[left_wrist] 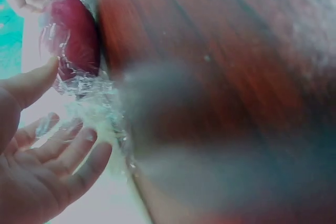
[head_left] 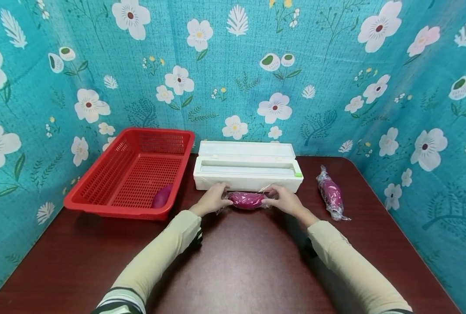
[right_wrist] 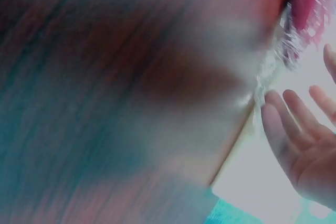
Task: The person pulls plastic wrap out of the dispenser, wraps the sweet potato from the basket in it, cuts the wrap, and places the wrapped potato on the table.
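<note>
From where I stand, the white box [head_left: 248, 185] is what crowds the work: it sits lengthwise at the centre of the frame, its lid [head_left: 246, 149] tipped back, with the film-wrapped purple bundle [head_left: 247, 201] lying just in front of it. Over in the left of the frame there's a red basket [head_left: 119, 211], a bare purple piece [head_left: 162, 197] in its near right corner; at the right of the frame a second wrapped bundle [head_left: 330, 192] lies slantwise, well apart from the hands. A flowered cloth [head_left: 237, 83] hangs behind the dark table [head_left: 241, 261]

I count three purple pieces, two wrapped and one bare, plus one box and one basket. Both hands are at the central bundle: the left hand [head_left: 213, 199] has its fingers spread, thumb against the bundle's end, loose film about them; the right hand [head_left: 285, 200], at the other end, has its fingers spread too
</note>
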The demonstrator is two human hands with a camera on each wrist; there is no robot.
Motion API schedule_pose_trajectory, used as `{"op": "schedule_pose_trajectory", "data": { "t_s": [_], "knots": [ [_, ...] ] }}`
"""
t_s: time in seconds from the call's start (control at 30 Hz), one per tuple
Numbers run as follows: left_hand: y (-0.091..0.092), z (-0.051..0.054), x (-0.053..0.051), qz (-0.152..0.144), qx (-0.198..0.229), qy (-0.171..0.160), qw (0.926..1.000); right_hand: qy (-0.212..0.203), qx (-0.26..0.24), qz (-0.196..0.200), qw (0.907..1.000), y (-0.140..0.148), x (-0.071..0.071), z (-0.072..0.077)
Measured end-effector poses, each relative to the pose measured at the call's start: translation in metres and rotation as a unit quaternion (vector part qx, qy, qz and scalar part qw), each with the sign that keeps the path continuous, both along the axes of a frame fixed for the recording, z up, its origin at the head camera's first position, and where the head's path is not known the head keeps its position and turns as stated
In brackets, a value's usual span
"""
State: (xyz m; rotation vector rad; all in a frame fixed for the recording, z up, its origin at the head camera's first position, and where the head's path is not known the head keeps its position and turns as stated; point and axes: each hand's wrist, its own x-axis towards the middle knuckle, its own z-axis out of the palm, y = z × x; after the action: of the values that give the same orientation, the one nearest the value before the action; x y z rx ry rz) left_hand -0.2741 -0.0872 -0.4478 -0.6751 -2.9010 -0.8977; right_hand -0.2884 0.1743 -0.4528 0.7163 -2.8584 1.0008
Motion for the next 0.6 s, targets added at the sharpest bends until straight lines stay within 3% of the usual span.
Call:
{"op": "schedule_pose_trajectory", "data": {
  "t_s": [0.13, 0.2, 0.27, 0.4, 0.5, 0.6],
  "knots": [
    [0.003, 0.01, 0.004, 0.018, -0.011, 0.035, 0.9992, 0.051, -0.039, -0.092, 0.9936, 0.012, 0.002, 0.002],
    [0.006, 0.016, 0.005, 0.019, -0.01, 0.045, 0.9988, 0.051, -0.093, -0.148, 0.9833, 0.017, 0.002, 0.001],
    [0.01, 0.022, 0.004, 0.016, -0.005, 0.049, 0.9986, 0.026, -0.158, -0.199, 0.9667, 0.02, 0.003, 0.0],
    [0.02, 0.031, 0.001, 0.007, 0.004, 0.059, 0.9982, -0.043, -0.302, -0.259, 0.9165, 0.024, 0.0, -0.007],
    [0.028, 0.034, -0.002, -0.005, 0.006, 0.062, 0.998, -0.096, -0.4, -0.284, 0.866, 0.028, -0.007, -0.017],
    [0.038, 0.037, -0.004, -0.015, 0.011, 0.054, 0.9984, -0.139, -0.485, -0.285, 0.8151, 0.031, -0.012, -0.023]
  ]
}}
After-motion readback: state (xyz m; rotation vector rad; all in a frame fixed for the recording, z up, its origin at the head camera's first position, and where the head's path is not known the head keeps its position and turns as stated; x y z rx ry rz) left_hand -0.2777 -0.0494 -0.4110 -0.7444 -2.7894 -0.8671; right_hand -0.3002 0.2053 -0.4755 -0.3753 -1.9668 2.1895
